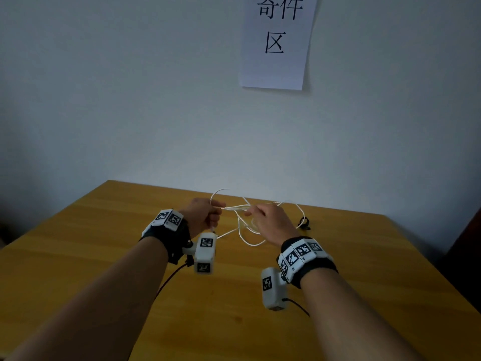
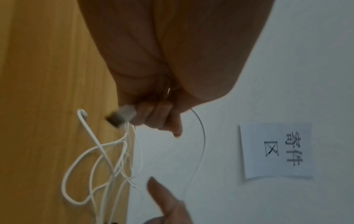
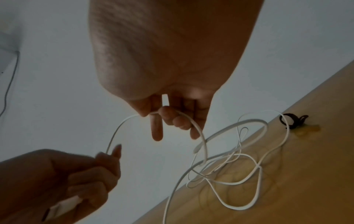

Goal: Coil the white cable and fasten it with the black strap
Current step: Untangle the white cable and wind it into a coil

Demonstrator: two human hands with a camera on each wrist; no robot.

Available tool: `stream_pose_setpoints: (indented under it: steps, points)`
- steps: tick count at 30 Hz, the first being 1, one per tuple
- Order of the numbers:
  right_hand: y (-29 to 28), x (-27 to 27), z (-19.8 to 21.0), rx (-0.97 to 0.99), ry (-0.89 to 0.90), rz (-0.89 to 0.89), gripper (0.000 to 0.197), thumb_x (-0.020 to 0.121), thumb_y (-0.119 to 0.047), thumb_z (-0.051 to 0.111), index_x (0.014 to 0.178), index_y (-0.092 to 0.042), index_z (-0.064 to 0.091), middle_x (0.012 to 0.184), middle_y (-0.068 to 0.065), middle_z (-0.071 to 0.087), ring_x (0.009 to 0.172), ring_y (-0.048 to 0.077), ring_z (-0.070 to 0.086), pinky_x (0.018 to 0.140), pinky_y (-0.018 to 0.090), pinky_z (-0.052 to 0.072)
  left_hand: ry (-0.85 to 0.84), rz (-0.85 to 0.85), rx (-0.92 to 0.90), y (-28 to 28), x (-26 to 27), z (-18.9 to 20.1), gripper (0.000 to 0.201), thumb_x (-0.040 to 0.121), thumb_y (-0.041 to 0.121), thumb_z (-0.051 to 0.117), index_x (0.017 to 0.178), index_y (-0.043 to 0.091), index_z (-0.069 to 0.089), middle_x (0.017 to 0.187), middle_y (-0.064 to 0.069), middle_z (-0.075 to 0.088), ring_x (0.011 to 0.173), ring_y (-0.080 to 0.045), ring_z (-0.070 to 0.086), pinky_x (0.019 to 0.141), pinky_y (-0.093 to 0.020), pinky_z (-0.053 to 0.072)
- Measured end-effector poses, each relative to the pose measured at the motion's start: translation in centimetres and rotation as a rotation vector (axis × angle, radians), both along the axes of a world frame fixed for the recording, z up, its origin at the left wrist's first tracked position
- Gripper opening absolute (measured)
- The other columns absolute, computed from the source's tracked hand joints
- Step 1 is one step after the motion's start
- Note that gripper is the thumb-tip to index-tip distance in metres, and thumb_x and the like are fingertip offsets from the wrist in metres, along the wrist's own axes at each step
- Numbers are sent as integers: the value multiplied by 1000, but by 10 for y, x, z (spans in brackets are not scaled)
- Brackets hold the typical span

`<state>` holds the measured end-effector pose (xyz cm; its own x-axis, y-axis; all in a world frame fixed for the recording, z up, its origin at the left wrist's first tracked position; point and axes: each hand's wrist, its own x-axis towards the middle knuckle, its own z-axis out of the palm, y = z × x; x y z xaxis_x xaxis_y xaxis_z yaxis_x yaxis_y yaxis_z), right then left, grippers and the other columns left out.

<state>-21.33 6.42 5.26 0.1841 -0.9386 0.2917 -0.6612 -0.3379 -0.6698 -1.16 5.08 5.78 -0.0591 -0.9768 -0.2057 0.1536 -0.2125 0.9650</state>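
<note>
Both hands are raised above the yellow wooden table (image 1: pixel 338 282), joined by a short span of the thin white cable (image 1: pixel 244 225). Much of the grip is hidden in the head view, where only the backs of the hands show. From the wrist views, the left hand (image 1: pixel 203 217) is curled into a fist round the cable, with the white rectangular plug (image 2: pixel 120 117) sticking out from under its fingers toward the table; the plug is blurred. The right hand (image 1: pixel 270 225) pinches the cable between thumb and bent fingers (image 3: pixel 172 119), one finger pointing straight. Between the hands the cable runs roughly left to right, arching up; the remainder hangs down and lies in loose tangled loops on the tabletop near the wall. Where its other end lies cannot be made out. Just right of the loops lies the small black strap (image 1: pixel 305 223), curled, on the table, apart from both hands. On the wall hangs a white paper sheet with black characters (image 1: pixel 276 43), its top cut off.
</note>
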Motion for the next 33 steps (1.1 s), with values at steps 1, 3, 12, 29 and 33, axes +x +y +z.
stream_pose_setpoints:
  steps: [1, 3, 12, 29, 33]
  points:
    - [-1, 1, -1, 16, -17, -5, 34, 107, -26, 46, 100, -15, 77, 50, -10, 47, 37, 3, 31, 41, 19, 25, 77, -28, 35, -1, 1, 3, 19, 96, 1, 41, 98, 1, 60, 63, -4, 48, 47, -12, 36, 43, -23, 32]
    - [-2, 2, -4, 29, -41, -24, 36, 106, -25, 46, 98, -12, 78, 48, -9, 45, 37, 4, 31, 41, 19, 25, 158, -129, 65, -3, 5, 6, 19, 89, 14, 46, 77, 10, 60, 58, 1, 43, 46, -12, 28, 44, -23, 24]
    - [-3, 13, -14, 176, 149, 87, 34, 105, -36, 47, 94, -22, 75, 71, -7, 64, 65, 11, 62, 67, 30, 46, 247, -291, -124, 6, -22, 13, 37, 104, 31, 39, 111, 3, 64, 88, -12, 70, 66, -21, 67, 55, -29, 54]
    - [5, 15, -3, 313, 361, 67, 31, 89, -28, 63, 61, -15, 66, 64, 3, 76, 60, 11, 70, 73, 28, 57, -1179, -310, -520, 0, -51, 18, 54, 106, 37, 26, 149, 6, 34, 157, -9, 35, 142, -27, 37, 114, -34, 30]
    - [9, -4, -9, 413, 406, 19, 33, 90, -35, 66, 76, -7, 75, 68, 8, 77, 56, 14, 65, 69, 29, 55, -1540, -295, -427, -12, -30, 21, 50, 104, 45, 20, 136, 19, 49, 138, -6, 58, 131, -26, 50, 118, -56, 18]
